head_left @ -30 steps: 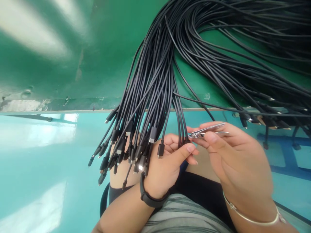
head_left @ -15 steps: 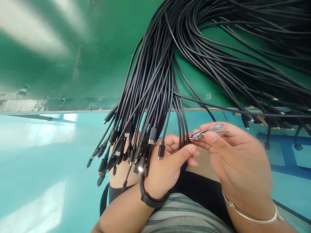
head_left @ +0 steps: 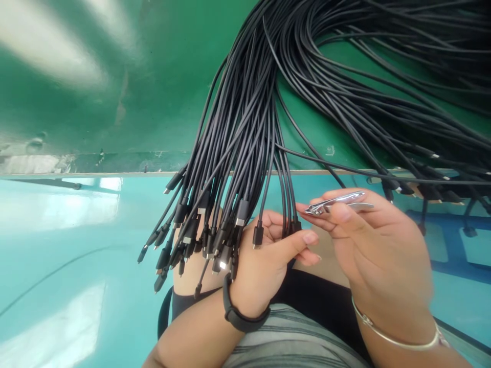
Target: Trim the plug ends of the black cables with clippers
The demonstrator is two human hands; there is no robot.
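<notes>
My left hand (head_left: 276, 248) is closed around the plug ends of a few black USB cables (head_left: 287, 197), its thumb lying over them. The plugs' metal tips are hidden behind the thumb. Just to the right, my right hand (head_left: 378, 240) pinches a silver nail clipper (head_left: 333, 202) between thumb and fingers. Its jaws point left and stand a little apart from the held cables. Beside my left hand, a loose USB plug (head_left: 258, 236) dangles in front of the fingers. Many more plugs (head_left: 241, 212) hang in a bunch over my left wrist and lap.
A thick bundle of black cables (head_left: 249, 97) spills over the edge of the green table (head_left: 95, 102). More plugs (head_left: 433, 191) hang off the edge at the right. Below lies a light blue floor (head_left: 69, 255), with a blue frame (head_left: 452, 250) at right.
The nail clipper in my right hand has drawn back to the right, away from the held plugs. My left hand has shifted slightly right, still holding the cables.
</notes>
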